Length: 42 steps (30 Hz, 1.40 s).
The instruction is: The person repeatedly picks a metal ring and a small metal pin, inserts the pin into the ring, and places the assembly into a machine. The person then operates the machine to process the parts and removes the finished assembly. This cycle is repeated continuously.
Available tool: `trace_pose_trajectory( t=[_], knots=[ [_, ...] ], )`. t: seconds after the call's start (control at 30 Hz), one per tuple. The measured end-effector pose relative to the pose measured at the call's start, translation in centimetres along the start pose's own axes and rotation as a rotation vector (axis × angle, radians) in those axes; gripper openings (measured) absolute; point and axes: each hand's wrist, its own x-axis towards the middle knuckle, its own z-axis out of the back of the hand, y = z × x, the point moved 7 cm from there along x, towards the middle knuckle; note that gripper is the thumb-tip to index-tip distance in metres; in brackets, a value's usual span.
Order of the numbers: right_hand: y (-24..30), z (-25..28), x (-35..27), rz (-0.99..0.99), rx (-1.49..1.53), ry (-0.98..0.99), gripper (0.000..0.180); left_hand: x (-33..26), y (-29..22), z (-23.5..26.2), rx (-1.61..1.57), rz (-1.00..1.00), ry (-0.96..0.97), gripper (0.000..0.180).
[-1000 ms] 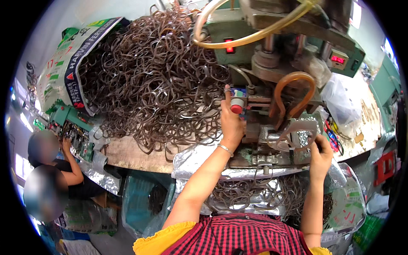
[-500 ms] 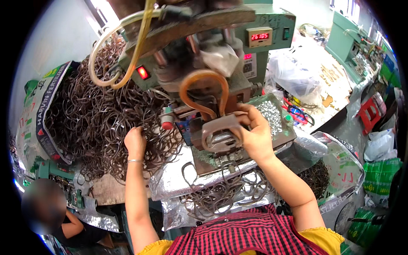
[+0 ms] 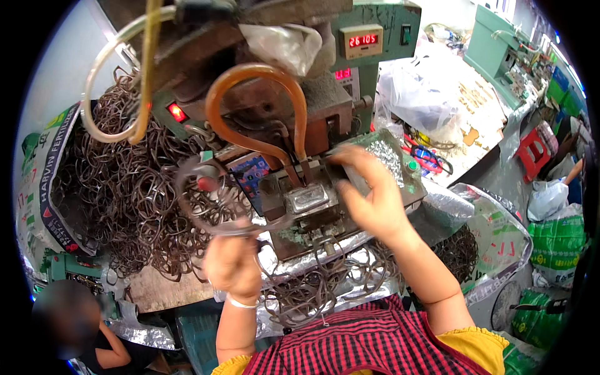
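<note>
My left hand (image 3: 234,265) is closed around a thin, dark brown loop (image 3: 234,230), held up and blurred by motion in front of the heap. My right hand (image 3: 378,197) is beside the press's metal die block (image 3: 278,199), its thumb and fingers apart, blurred at the tips. I see nothing held in it. On the block lies a shiny, silvery rectangular insert (image 3: 307,197). An orange-brown hose (image 3: 215,103) bends down to the block.
A large heap of brown loops (image 3: 119,162) is at left, with more loops (image 3: 312,287) before me on silver sheeting. Small silvery bits (image 3: 386,159) lie in a tray beside the press. A red button (image 3: 206,183) sits left of the block. A person (image 3: 112,344) is at lower left.
My left hand has moved right from the heap and now holds a loop. The brown piece with an oval opening, gripped by my right hand earlier, no longer covers the block. The view has shifted.
</note>
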Motion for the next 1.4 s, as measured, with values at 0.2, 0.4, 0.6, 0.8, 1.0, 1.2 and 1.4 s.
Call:
trace_pose_trajectory(
  t=[0.2, 0.4, 0.6, 0.8, 1.0, 1.2, 1.4],
  knots=[
    [-10.0, 1.8, -3.3, -0.194, -0.798, -0.013, 0.021, 1.6, -3.0, -5.5, -0.144, -0.357, 0.118, 0.043],
    [-11.0, 3.2, -2.3, -0.196, -0.655, -0.045, 0.013, 1.6, -3.7, -5.7, -0.114, -0.454, 0.18, 0.032],
    [-9.7, 5.7, -1.3, -0.306, -0.274, -0.294, 0.013, 1.3, -3.5, -5.7, -0.128, -0.488, 0.196, 0.027],
    [-11.2, 5.5, -1.8, -0.408, -0.393, -0.264, 0.015, 1.4, -3.2, -5.7, -0.174, -0.468, 0.217, 0.026],
    [-12.3, 4.8, -2.7, -0.273, -0.313, -0.246, 0.011, 0.3, -3.0, -5.3, -0.155, -0.295, 0.155, 0.024],
    [-10.3, 4.2, -3.8, -0.386, -0.174, -0.22, 0.01, -3.8, 8.1, -7.0, 0.193, 0.428, 0.035, 0.086],
    [-8.3, 2.6, -2.3, -0.115, -0.495, -0.168, 0.01, -3.3, 13.2, -11.9, -0.312, 0.814, 0.086, 0.097]
  ],
)
